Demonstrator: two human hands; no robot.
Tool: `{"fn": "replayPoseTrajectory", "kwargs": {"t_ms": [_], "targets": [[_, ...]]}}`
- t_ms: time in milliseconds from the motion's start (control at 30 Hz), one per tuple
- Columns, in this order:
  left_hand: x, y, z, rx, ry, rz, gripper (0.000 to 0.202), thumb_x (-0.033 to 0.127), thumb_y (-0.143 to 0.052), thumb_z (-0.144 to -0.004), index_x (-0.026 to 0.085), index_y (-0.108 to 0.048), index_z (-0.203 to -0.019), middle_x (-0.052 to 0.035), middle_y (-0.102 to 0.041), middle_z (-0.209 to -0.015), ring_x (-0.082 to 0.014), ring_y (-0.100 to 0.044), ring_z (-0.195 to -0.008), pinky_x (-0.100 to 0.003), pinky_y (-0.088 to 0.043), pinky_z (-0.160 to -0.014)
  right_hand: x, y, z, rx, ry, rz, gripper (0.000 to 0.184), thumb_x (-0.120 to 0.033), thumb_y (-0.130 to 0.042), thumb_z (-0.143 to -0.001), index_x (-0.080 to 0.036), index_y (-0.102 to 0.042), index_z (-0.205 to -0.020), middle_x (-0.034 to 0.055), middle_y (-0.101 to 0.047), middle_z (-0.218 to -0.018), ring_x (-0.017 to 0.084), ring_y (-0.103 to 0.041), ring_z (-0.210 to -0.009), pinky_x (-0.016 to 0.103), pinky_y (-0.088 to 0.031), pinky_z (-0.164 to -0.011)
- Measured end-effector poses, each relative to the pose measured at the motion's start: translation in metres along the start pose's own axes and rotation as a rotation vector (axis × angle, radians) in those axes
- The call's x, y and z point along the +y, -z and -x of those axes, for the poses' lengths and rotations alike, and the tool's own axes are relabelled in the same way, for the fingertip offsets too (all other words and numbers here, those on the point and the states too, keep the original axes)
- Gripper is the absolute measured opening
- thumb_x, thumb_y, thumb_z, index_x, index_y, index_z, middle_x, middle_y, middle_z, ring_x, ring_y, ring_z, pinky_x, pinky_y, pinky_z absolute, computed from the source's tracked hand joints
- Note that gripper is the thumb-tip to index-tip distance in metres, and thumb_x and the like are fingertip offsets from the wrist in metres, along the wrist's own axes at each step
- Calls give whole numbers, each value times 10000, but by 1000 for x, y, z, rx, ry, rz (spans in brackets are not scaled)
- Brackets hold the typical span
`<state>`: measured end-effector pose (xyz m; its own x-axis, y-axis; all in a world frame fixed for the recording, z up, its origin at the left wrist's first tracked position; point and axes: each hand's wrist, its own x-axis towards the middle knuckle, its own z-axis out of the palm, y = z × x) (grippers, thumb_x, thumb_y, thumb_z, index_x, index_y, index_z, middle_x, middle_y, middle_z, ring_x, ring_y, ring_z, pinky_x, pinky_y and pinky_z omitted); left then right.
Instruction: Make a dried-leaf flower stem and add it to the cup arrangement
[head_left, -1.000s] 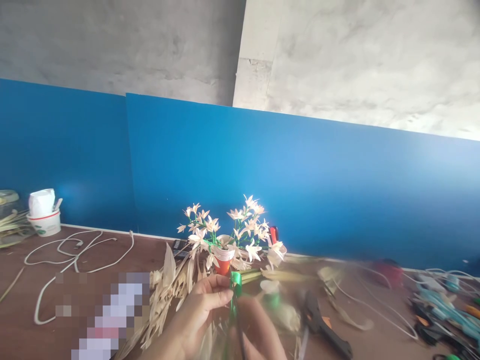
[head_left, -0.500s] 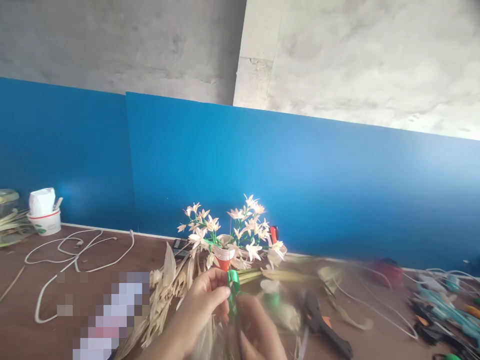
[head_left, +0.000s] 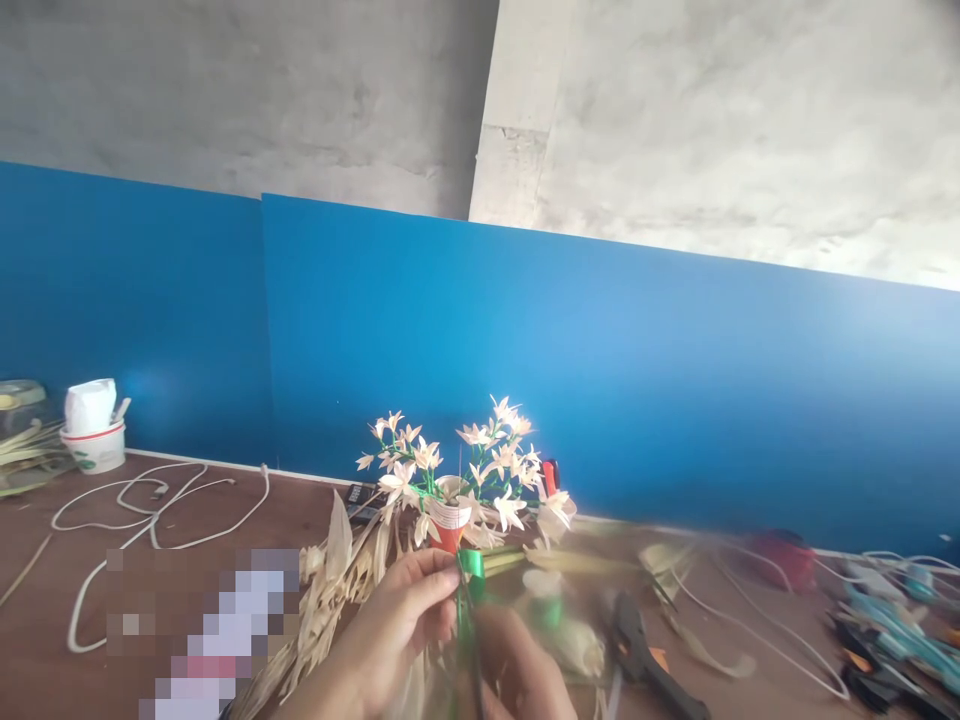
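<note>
**Green tape wants a firm, taut pinch**

The left hand (head_left: 397, 625) pinches the green tape (head_left: 471, 565) low over the worktop (head_left: 45, 620), just before the flower cup (head_left: 450, 520). The right hand (head_left: 517, 670) is close beside it but blurred, so I cannot tell its grip. A tight pinch with the strip taut seems best.

Blue wall panel (head_left: 675, 400) under grey concrete wall (head_left: 225, 90)
</note>
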<state>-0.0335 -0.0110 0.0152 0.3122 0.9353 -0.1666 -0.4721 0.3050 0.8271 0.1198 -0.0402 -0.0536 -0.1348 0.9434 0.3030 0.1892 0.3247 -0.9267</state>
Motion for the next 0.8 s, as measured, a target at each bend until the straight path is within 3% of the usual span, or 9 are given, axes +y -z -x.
{"fn": "replayPoseTrajectory", "kwargs": {"t_ms": [133,300,800], "targets": [[-1,3,-3,-3,75,118,208,197,-809,-622,120,-654,-738,37,-554,-494,-25,-459,-410,-107,-367,-426,-4,-2,-1,0,15,22,398,-472,-691,-715,-206,-634,-1006,-21,-511,-615,138,-463,-581,236,-443,-609],[-3,4,-6,5,75,159,168,152,-792,-655,118,-660,-753,41,-547,-497,-24,-466,-407,-104,-394,-429,-4,-8,-1,32,29,21,352,-467,-649,-755,-193,-630,-976,-19,-506,-637,129,-451,-592,222,-442,-617],[-1,5,-6,-36,27,162,251,203,-840,-592,112,-650,-729,34,-541,-590,-13,-445,-439,-104,-375,-414,-7,-7,-1,-10,23,-6,302,-449,-624,-784,-200,-634,-954,-26,-496,-593,133,-465,-577,234,-436,-610]]}}
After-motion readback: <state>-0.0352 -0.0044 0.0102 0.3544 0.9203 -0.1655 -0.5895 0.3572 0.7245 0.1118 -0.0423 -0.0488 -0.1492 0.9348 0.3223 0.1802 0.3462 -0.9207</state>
